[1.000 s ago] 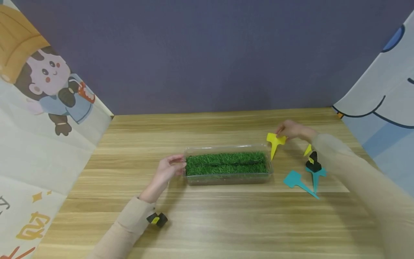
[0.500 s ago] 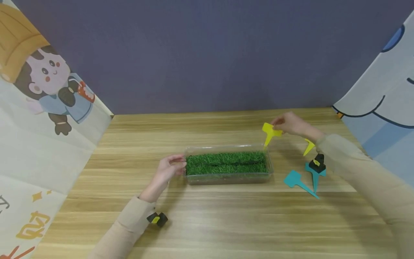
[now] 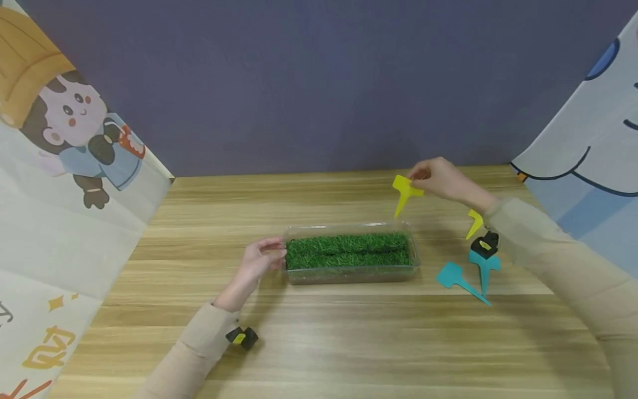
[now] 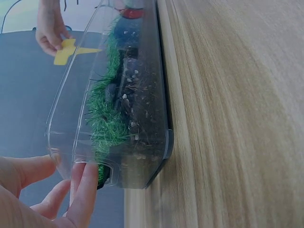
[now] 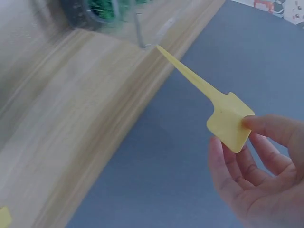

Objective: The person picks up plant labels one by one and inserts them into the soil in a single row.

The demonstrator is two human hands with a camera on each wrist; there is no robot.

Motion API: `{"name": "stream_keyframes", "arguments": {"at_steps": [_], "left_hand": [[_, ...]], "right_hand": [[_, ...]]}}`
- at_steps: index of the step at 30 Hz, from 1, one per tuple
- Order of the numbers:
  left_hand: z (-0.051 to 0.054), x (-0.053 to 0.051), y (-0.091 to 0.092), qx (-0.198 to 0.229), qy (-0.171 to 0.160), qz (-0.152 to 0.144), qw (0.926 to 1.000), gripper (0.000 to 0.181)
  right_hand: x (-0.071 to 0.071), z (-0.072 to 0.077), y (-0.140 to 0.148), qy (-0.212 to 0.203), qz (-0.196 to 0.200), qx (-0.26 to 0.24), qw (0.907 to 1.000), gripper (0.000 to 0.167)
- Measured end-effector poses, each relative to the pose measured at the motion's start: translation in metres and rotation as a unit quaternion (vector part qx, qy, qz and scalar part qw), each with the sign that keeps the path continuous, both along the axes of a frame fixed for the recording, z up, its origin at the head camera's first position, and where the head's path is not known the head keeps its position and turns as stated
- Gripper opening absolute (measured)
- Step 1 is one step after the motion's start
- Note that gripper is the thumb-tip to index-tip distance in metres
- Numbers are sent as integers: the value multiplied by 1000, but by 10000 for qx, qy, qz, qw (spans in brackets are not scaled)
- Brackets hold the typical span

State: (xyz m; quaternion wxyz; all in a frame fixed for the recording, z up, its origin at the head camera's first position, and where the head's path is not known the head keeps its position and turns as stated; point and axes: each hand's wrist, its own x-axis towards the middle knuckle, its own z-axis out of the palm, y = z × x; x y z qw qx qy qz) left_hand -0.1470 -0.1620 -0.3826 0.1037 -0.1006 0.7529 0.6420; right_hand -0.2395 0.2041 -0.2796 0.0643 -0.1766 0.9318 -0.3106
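A clear plastic box (image 3: 351, 276) holds green artificial grass (image 3: 349, 244) in two strips, with dark soil and small stones seen through its side (image 4: 135, 104). My left hand (image 3: 255, 266) grips the box's left end, thumb and fingertips at its rim in the left wrist view (image 4: 57, 190). My right hand (image 3: 441, 178) pinches the broad head of a yellow T-shaped tag (image 3: 406, 190) between thumb and fingers. The tag hangs above and behind the box's right end, its pointed tip downward. In the right wrist view the yellow tag (image 5: 230, 121) shows whole.
Another yellow tag (image 3: 475, 223) lies at the right, partly hidden by my right arm. Two blue tags (image 3: 451, 275) lie right of the box, one partly covered by the black wrist device (image 3: 485, 245). A dark wall (image 3: 319, 88) stands behind the table (image 3: 319, 343).
My right hand has moved left and away from me, raising the yellow tag from beside the box's right end to above and behind it. My left hand stays on the box.
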Motion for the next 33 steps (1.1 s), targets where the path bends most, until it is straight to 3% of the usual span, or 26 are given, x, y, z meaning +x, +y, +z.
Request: {"name": "stream_keyframes", "arguments": {"at_steps": [12,33], "left_hand": [[1,0,-1,-35,-5,-26,10000,40],[1,1,-1,60,-78,17,10000,40]], "right_hand": [[7,19,-29,67,292,-123,9995,20],[13,17,-89,70,1134,-211,9933,14]]}}
